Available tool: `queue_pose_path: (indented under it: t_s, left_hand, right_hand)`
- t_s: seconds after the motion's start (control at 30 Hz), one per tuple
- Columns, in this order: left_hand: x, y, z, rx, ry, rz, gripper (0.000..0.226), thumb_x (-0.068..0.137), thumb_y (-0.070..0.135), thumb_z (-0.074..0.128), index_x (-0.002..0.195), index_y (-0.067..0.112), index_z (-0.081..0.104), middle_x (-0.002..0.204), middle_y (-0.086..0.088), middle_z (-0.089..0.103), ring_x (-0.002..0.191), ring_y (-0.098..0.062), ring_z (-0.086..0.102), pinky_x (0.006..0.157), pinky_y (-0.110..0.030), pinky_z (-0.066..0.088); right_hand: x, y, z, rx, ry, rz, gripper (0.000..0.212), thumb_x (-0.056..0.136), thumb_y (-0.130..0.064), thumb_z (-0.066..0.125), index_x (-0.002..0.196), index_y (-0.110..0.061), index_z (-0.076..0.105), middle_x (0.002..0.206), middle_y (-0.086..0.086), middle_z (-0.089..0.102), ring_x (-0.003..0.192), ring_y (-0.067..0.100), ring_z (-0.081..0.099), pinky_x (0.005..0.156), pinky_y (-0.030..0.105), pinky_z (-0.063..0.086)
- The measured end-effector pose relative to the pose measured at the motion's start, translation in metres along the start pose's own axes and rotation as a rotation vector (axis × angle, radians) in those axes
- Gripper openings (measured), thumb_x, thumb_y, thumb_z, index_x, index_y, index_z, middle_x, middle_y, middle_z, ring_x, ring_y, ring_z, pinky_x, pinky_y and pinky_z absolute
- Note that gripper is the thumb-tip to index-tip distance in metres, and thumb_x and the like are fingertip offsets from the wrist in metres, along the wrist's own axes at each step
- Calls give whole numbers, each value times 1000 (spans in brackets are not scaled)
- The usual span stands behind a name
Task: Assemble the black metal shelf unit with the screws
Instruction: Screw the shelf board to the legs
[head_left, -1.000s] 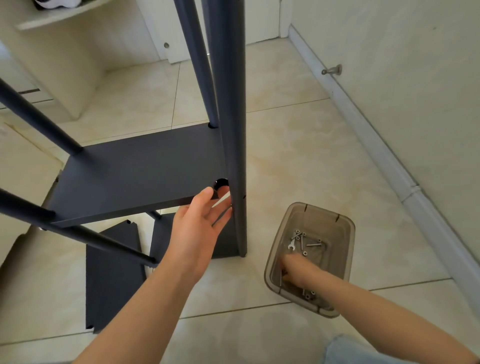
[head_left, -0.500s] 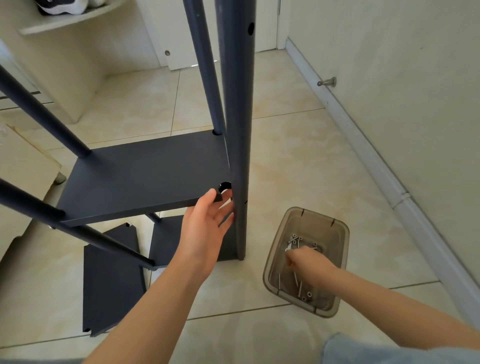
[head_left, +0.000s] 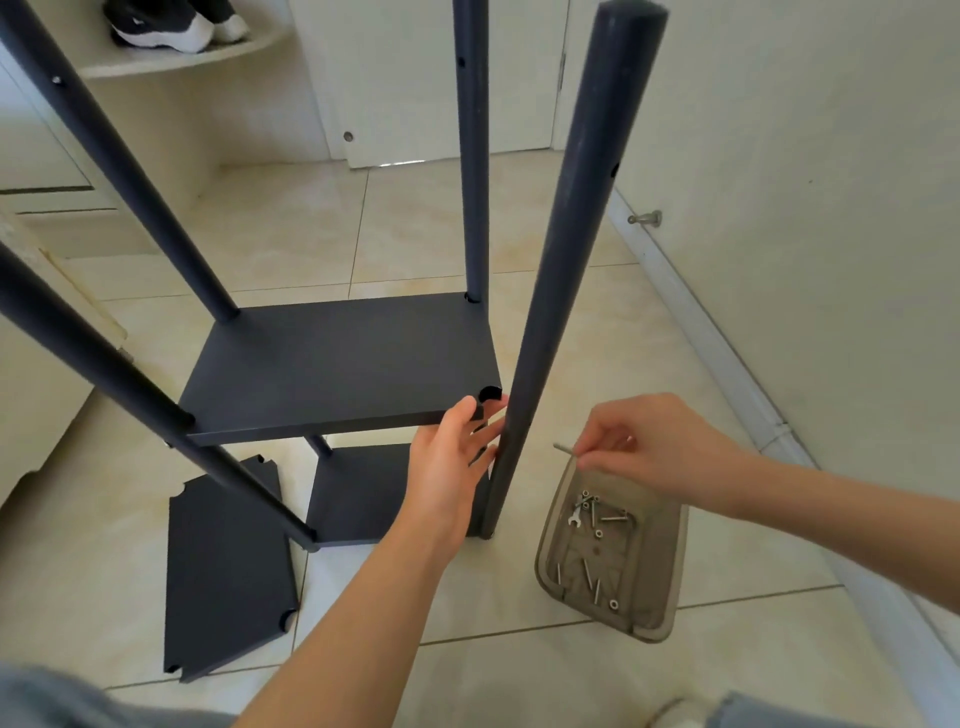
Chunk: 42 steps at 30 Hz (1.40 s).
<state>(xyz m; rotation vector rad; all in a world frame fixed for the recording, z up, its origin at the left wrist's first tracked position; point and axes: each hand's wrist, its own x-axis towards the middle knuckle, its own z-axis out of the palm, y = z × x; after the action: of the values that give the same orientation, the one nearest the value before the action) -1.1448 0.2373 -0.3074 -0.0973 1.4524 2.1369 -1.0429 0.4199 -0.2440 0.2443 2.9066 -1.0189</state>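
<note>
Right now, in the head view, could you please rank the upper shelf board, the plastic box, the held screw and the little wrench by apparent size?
1. shelf board
2. plastic box
3. screw in the right hand and wrench: too close to rank, as fingers hide part of the screw.

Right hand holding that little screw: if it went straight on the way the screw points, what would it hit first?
Probably the near black post, just left of the screw that the right hand pinches; depth is unclear, so it could pass in front.
</note>
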Motion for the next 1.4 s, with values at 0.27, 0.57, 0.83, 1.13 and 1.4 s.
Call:
queue_pose_path:
  t_s: [0.27, 0.57, 0.83, 1.13, 1.4]
  left_hand:
    - [1, 0, 3, -53, 17, -33, 27, 104, 27, 53, 126, 12, 60, 107, 0, 78, 99, -17, 75, 92, -38, 53]
    - [1, -2, 6, -55, 41, -49, 20, 103, 27, 55, 119, 14, 60, 101, 2, 79, 95, -15, 76, 101, -40, 52]
    - [0, -1, 7, -66, 38, -57, 16, 103, 26, 56, 116, 17, 59, 98, 4, 79, 92, -13, 76, 96, -37, 52]
    - [-4, 3, 8, -75, 27, -69, 16, 104, 28, 55, 116, 19, 59, 98, 7, 79, 89, -12, 76, 62, -19, 56]
    - [-9, 6, 7, -69, 13, -74, 12, 103, 28, 56, 112, 22, 60, 98, 7, 79, 89, -8, 76, 59, -16, 55]
  right_hand:
    - [0, -20, 11, -7, 49, -13, 27, 84, -23, 78, 72, -43, 65, 74, -30, 66, 81, -10, 62, 71, 3, 44]
    - [-6, -17, 14, 7, 163, -1, 7, 83, -24, 77, 87, -31, 77, 78, -20, 68, 85, -9, 58, 74, 4, 41]
    - [-11, -11, 14, 42, 224, -11, 10, 80, -24, 80, 88, -30, 79, 83, -11, 70, 80, 3, 58, 72, 13, 45]
    - [-1, -13, 18, 140, 218, -12, 11, 83, -18, 77, 87, -28, 79, 82, -17, 73, 85, 2, 66, 80, 21, 52]
    - [9, -15, 25, 207, 230, -49, 18, 83, -15, 78, 84, -32, 77, 84, -23, 73, 86, -2, 69, 81, 16, 53]
